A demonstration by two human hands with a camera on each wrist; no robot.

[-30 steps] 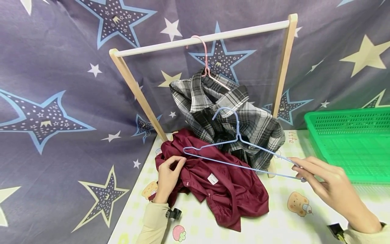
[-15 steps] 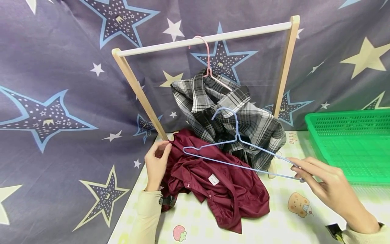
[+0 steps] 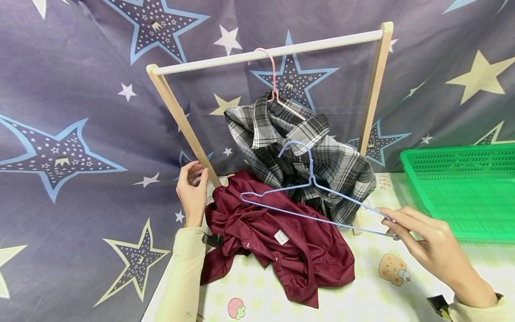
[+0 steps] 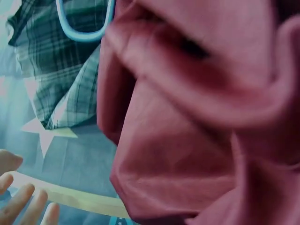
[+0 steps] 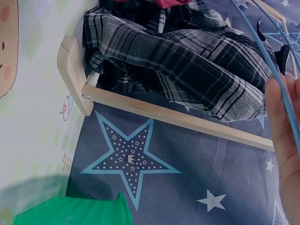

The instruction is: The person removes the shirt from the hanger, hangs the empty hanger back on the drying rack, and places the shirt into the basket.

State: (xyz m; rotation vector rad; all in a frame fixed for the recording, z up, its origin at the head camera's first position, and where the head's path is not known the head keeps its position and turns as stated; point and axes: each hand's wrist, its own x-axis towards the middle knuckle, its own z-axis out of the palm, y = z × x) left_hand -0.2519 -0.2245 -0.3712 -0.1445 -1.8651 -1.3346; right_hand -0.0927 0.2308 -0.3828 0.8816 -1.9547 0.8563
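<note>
The plaid shirt (image 3: 331, 163) already hangs, the maroon shirt (image 3: 261, 230) seemingly remains, with the left hand (image 3: 192, 193) at its ten o'clock loose and empty, the right hand (image 3: 427, 243) at three pinching the blue hanger (image 3: 311, 179).

Beneath the round white rod (image 3: 322, 43) at upper centre, open gaps flank the slim pink hanger (image 3: 275, 78), bounded by the pale wooden left post (image 3: 181, 120) and the matching right post (image 3: 374, 96). Lower down, the black-and-grey plaid cloth shirt (image 3: 342, 165) blocks most of the span. Across mid-frame, a thin light-blue hanger (image 3: 311, 176), pinched by the right hand (image 3: 426, 241), bars the approach above the crumpled maroon cloth shirt (image 3: 289, 259). The left hand (image 3: 193, 188) crowds the left post's outer side. Bare pale checked tablecloth (image 3: 354, 302) leaves passage at lower right; the green perforated plastic basket (image 3: 454, 154) obstructs far right.
</note>
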